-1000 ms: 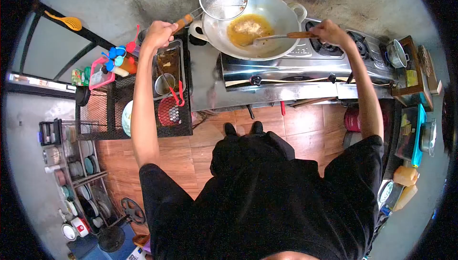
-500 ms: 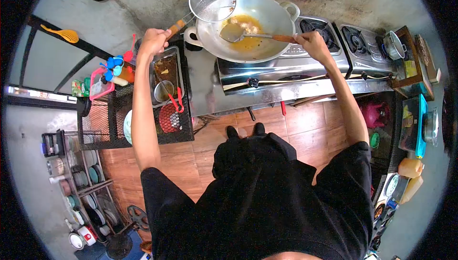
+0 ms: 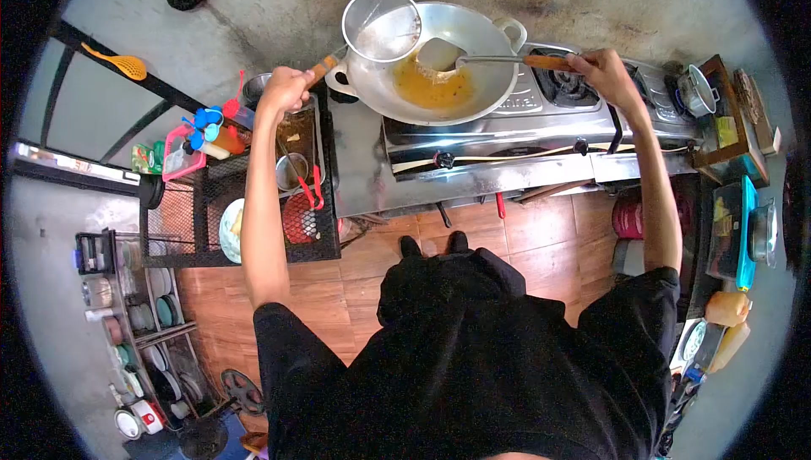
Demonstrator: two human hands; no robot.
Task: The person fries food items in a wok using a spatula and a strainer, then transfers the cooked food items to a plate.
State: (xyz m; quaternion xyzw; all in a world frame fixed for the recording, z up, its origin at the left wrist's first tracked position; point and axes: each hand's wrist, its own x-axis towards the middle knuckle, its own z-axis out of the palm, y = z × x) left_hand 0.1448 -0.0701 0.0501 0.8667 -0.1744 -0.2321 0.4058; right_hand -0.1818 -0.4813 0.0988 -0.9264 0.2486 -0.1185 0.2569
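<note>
My left hand (image 3: 289, 91) is closed round the wooden handle of a round mesh strainer (image 3: 382, 24), whose basket hangs over the left rim of a large metal wok (image 3: 486, 80). Yellowish oil (image 3: 427, 90) with small dark bits lies in the wok. My right hand (image 3: 601, 76) grips the wooden handle of a metal spatula (image 3: 441, 54). The spatula's blade is at the back of the oil, with some pale food partly hidden at its edge. The wok sits on the stove (image 3: 498, 135).
On the left, a black mesh rack (image 3: 203, 236) bears a tray (image 3: 321, 126) with red tongs (image 3: 311, 185), sauce bottles (image 3: 221, 141) and a plate (image 3: 228, 236). A small pot (image 3: 697, 92) stands on the right burner. A wooden-framed box (image 3: 735, 135) is beyond it.
My right hand has moved right with the spatula, whose blade has shifted right and towards the back of the wok. The pale food is now mostly out of sight. The whole view has shifted slightly.
</note>
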